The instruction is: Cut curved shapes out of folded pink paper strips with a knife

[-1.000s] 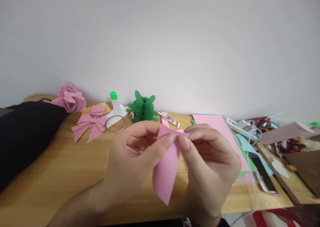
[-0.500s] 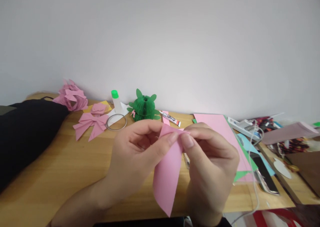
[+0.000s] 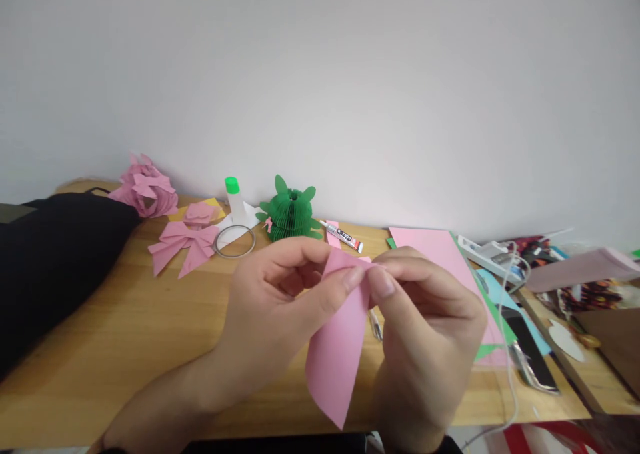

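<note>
A strip of pink paper [image 3: 336,361] hangs between my hands above the table, its pointed lower end drooping toward me. My left hand [image 3: 285,314] pinches its upper part, thumb in front and fingers behind. On the other side my right hand [image 3: 425,334] grips the top right edge between thumb and bent forefinger, the two thumb tips close together. The paper looks folded or gathered where the thumbs press; the fingers behind it are partly hidden. A thin pen-like tool [image 3: 375,325] lies on the table, half covered by my right hand.
Along the wall stand a pink paper bow [image 3: 186,244], a glue stick [image 3: 234,197], a ring [image 3: 235,241], a green paper figure [image 3: 290,213] and a glue tube [image 3: 344,236]. Pink sheets [image 3: 430,247], a phone [image 3: 530,347] and a power strip [image 3: 487,257] lie right; a black bag [image 3: 60,261] left.
Both hands have shifted slightly to the right in view, still pinching the pink paper strip. The thumbs have barely moved along its top fold.
</note>
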`<control>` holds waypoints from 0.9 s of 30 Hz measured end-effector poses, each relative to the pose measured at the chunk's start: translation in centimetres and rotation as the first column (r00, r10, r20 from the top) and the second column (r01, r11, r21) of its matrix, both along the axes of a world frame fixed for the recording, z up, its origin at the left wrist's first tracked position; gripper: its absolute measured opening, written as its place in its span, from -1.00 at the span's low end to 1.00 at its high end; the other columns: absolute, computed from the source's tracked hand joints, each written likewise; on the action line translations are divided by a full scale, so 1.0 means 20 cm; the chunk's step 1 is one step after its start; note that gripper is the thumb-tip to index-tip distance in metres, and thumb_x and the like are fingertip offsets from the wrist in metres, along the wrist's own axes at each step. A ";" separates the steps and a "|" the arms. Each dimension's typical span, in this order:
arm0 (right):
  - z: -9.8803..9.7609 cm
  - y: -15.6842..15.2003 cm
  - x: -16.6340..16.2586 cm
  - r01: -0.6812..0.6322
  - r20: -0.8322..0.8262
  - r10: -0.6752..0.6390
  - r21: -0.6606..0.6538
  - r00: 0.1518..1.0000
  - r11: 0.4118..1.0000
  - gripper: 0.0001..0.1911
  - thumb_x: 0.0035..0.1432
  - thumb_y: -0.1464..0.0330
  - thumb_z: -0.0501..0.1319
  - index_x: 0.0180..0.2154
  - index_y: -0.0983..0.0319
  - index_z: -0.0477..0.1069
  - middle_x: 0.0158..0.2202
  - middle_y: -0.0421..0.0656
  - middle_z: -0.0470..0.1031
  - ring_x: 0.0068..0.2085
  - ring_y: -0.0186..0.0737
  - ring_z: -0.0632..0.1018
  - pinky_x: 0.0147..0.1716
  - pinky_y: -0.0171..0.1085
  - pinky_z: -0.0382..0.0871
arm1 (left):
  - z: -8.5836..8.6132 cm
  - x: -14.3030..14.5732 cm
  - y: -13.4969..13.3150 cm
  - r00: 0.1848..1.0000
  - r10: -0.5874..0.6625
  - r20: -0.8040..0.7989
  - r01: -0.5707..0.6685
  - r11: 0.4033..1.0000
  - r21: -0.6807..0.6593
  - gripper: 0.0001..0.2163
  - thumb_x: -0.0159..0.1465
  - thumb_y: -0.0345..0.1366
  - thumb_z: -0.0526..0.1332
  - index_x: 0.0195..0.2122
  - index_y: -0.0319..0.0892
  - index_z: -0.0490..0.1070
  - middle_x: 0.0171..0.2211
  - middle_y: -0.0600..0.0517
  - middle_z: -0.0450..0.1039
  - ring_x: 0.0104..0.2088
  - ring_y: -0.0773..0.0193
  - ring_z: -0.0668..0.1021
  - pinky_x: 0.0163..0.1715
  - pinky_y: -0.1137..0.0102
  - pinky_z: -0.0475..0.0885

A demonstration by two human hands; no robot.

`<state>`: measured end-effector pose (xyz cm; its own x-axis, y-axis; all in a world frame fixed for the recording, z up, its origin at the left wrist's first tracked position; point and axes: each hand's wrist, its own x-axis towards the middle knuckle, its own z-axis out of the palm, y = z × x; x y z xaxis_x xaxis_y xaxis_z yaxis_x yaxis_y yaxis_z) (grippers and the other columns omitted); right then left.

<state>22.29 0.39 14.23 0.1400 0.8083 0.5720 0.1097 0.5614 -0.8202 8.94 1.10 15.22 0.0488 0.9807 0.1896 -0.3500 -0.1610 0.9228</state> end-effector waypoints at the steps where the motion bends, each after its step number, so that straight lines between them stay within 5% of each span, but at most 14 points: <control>1: 0.00 0.00 0.00 0.004 0.002 -0.004 -0.001 1.000 1.000 -0.91 0.17 0.44 0.34 -0.35 0.12 0.58 -0.49 -0.26 0.51 -0.47 -0.34 0.46 -0.51 -0.32 0.37 | 0.00 0.00 0.00 1.000 0.003 -0.007 -0.003 1.000 0.001 -0.90 0.14 -0.41 0.40 -0.48 -0.08 0.57 -0.52 0.18 0.59 -0.54 0.43 0.57 -0.59 0.65 0.47; 27: -0.02 0.01 0.02 0.155 -0.008 -0.155 0.040 0.988 0.987 -0.92 0.10 0.42 0.40 -0.41 0.11 0.59 -0.51 -0.28 0.56 -0.50 -0.36 0.50 -0.58 -0.34 0.37 | -0.02 -0.07 0.04 0.986 -0.160 -0.041 0.161 0.987 0.025 -0.87 0.27 -0.38 0.33 -0.32 0.00 0.67 -0.35 0.12 0.68 -0.34 0.32 0.67 -0.34 0.51 0.60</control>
<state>22.71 0.63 13.90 0.2648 0.7526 0.6029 0.1944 0.5707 -0.7978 7.46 1.97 14.82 0.2129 0.9538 0.2119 -0.3373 -0.1318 0.9321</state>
